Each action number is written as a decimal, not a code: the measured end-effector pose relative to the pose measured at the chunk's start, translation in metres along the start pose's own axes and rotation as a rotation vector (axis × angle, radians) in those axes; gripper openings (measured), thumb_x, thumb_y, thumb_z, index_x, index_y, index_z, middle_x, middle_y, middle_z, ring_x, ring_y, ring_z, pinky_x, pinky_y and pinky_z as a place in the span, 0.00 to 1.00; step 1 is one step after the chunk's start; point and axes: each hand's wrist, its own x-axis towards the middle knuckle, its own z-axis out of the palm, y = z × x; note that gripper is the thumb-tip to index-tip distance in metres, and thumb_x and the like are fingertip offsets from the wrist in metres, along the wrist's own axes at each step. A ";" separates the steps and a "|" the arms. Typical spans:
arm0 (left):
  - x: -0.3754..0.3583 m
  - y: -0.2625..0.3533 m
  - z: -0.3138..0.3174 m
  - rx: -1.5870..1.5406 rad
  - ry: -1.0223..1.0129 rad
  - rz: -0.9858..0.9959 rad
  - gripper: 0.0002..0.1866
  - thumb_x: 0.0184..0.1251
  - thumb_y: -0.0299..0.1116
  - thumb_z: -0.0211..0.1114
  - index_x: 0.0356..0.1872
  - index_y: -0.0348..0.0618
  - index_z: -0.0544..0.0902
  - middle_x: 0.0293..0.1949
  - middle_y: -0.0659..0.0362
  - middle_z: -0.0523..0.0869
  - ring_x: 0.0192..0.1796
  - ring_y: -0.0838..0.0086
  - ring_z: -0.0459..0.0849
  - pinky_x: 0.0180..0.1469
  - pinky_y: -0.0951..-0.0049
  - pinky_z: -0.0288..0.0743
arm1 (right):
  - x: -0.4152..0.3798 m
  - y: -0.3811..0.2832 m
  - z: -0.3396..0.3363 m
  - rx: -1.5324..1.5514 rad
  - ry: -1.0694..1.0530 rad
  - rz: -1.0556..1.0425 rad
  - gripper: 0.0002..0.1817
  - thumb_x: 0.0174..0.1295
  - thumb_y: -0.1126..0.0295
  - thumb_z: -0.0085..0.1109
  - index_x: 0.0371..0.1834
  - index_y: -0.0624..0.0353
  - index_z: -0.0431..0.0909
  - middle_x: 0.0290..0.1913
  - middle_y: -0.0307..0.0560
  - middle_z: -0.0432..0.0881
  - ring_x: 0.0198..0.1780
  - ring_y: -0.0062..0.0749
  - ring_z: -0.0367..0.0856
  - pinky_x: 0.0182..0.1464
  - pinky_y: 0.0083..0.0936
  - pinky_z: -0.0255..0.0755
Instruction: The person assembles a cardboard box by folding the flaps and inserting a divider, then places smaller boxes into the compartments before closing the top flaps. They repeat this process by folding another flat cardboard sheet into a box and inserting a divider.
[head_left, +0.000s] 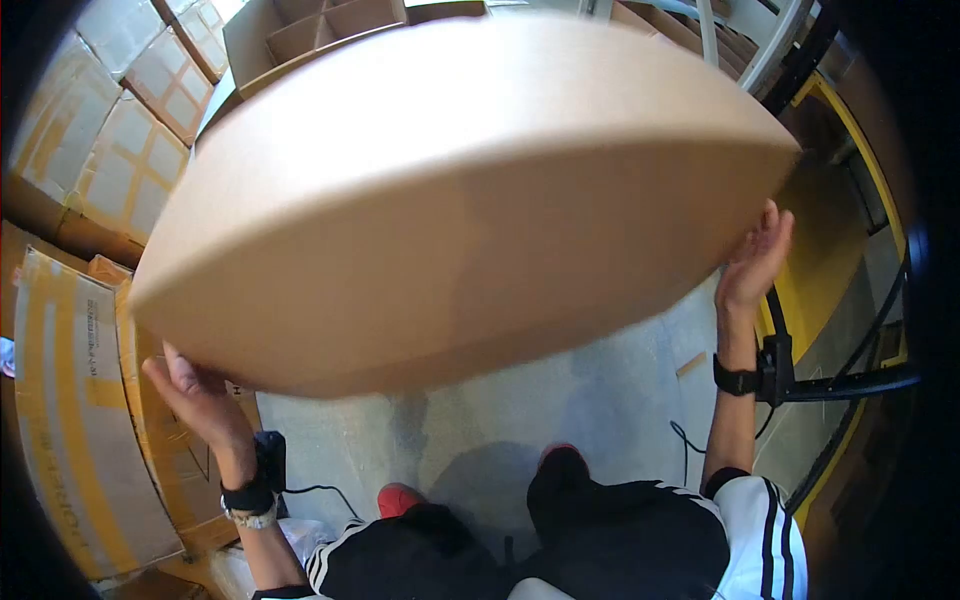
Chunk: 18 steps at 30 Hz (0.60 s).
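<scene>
A large plain brown cardboard box (470,240) is held up in front of me and fills the upper middle of the head view. Its lit top face and shaded near side show. My left hand (200,395) supports the box at its lower left corner, with the thumb apart and part of the fingers hidden behind the cardboard. At the right end my right hand (755,262) presses against the side, fingers pointing up along the edge. Both wrists wear black straps with devices.
Taped cartons (90,400) stand stacked along the left. Behind the held box is an open carton with cardboard dividers (330,25). A yellow metal frame (860,120) and black tubing (850,385) stand at the right. My feet are on a grey floor (480,430).
</scene>
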 end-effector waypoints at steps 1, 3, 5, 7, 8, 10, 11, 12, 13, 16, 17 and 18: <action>0.000 0.001 -0.021 -0.137 -0.101 -0.075 0.33 0.72 0.57 0.37 0.60 0.35 0.67 0.54 0.56 0.75 0.54 0.70 0.73 0.57 0.65 0.65 | -0.006 -0.009 0.003 0.228 0.107 0.149 0.30 0.70 0.48 0.33 0.59 0.63 0.68 0.55 0.46 0.75 0.57 0.33 0.71 0.60 0.28 0.60; -0.023 0.021 0.003 -0.441 0.167 -0.332 0.39 0.69 0.64 0.34 0.57 0.33 0.69 0.52 0.57 0.78 0.53 0.71 0.75 0.57 0.69 0.67 | -0.017 0.010 -0.035 0.161 -0.074 0.264 0.32 0.69 0.45 0.34 0.60 0.62 0.67 0.56 0.44 0.74 0.58 0.32 0.71 0.61 0.31 0.59; -0.043 -0.020 -0.037 -0.460 -0.042 -0.471 0.40 0.67 0.65 0.35 0.61 0.35 0.67 0.58 0.54 0.74 0.60 0.68 0.71 0.60 0.68 0.65 | -0.034 0.029 -0.070 0.132 -0.260 0.468 0.33 0.68 0.43 0.33 0.60 0.61 0.68 0.56 0.44 0.74 0.58 0.31 0.71 0.61 0.32 0.60; -0.075 -0.067 -0.080 -0.371 0.067 -0.712 0.40 0.67 0.65 0.36 0.64 0.38 0.64 0.63 0.54 0.69 0.66 0.66 0.64 0.64 0.66 0.59 | -0.060 0.071 -0.133 -0.059 -0.420 0.670 0.34 0.67 0.41 0.31 0.61 0.58 0.67 0.57 0.44 0.74 0.57 0.31 0.71 0.59 0.32 0.62; -0.102 -0.100 -0.108 -0.306 0.061 -0.672 0.39 0.67 0.64 0.37 0.65 0.39 0.63 0.62 0.55 0.70 0.66 0.66 0.65 0.64 0.65 0.59 | -0.071 0.075 -0.145 -0.172 -0.479 0.756 0.34 0.67 0.41 0.31 0.64 0.57 0.63 0.59 0.45 0.72 0.58 0.32 0.71 0.58 0.32 0.64; -0.123 -0.100 -0.110 -0.052 -0.062 -0.794 0.39 0.67 0.63 0.39 0.66 0.40 0.62 0.63 0.56 0.69 0.66 0.66 0.64 0.65 0.64 0.58 | -0.091 0.083 -0.168 -0.399 -0.636 0.915 0.35 0.68 0.42 0.29 0.69 0.55 0.56 0.62 0.46 0.69 0.59 0.34 0.70 0.56 0.33 0.68; -0.125 -0.087 -0.105 -0.001 -0.202 -0.852 0.38 0.67 0.62 0.40 0.67 0.39 0.60 0.65 0.55 0.66 0.66 0.66 0.64 0.66 0.64 0.56 | -0.100 0.076 -0.162 -0.398 -0.560 0.983 0.31 0.68 0.46 0.32 0.66 0.55 0.63 0.61 0.46 0.71 0.56 0.36 0.73 0.56 0.34 0.68; -0.128 -0.075 -0.099 0.052 -0.351 -0.896 0.38 0.68 0.61 0.41 0.67 0.39 0.59 0.66 0.55 0.64 0.67 0.65 0.63 0.67 0.63 0.54 | -0.093 0.087 -0.179 -0.484 -0.619 0.973 0.28 0.68 0.48 0.34 0.62 0.55 0.67 0.57 0.45 0.74 0.54 0.34 0.74 0.53 0.33 0.69; -0.126 -0.078 -0.104 0.089 -0.286 -0.921 0.38 0.68 0.61 0.41 0.68 0.39 0.58 0.67 0.55 0.63 0.67 0.66 0.63 0.67 0.63 0.53 | -0.085 0.099 -0.195 -0.572 -0.682 0.964 0.26 0.67 0.50 0.36 0.58 0.55 0.72 0.54 0.43 0.77 0.51 0.33 0.75 0.51 0.31 0.70; -0.106 -0.072 -0.107 0.117 -0.205 -0.930 0.37 0.68 0.59 0.42 0.68 0.41 0.58 0.67 0.53 0.63 0.66 0.67 0.64 0.66 0.66 0.55 | -0.054 0.041 -0.122 -0.582 -0.350 0.573 0.15 0.65 0.57 0.45 0.41 0.55 0.76 0.35 0.34 0.77 0.39 0.18 0.71 0.39 0.18 0.62; -0.094 -0.057 -0.093 0.083 -0.367 -0.821 0.35 0.68 0.58 0.43 0.67 0.42 0.58 0.67 0.54 0.63 0.65 0.68 0.65 0.65 0.69 0.56 | -0.048 0.037 -0.109 -0.597 -0.320 0.281 0.12 0.65 0.62 0.47 0.40 0.57 0.76 0.35 0.36 0.77 0.37 0.20 0.72 0.41 0.18 0.64; -0.085 -0.043 -0.076 0.109 -0.368 -0.763 0.33 0.68 0.53 0.46 0.67 0.41 0.59 0.66 0.53 0.64 0.65 0.68 0.65 0.64 0.69 0.56 | -0.047 0.022 -0.080 -0.574 -0.288 0.101 0.09 0.64 0.67 0.49 0.40 0.60 0.75 0.36 0.38 0.78 0.39 0.21 0.74 0.44 0.20 0.67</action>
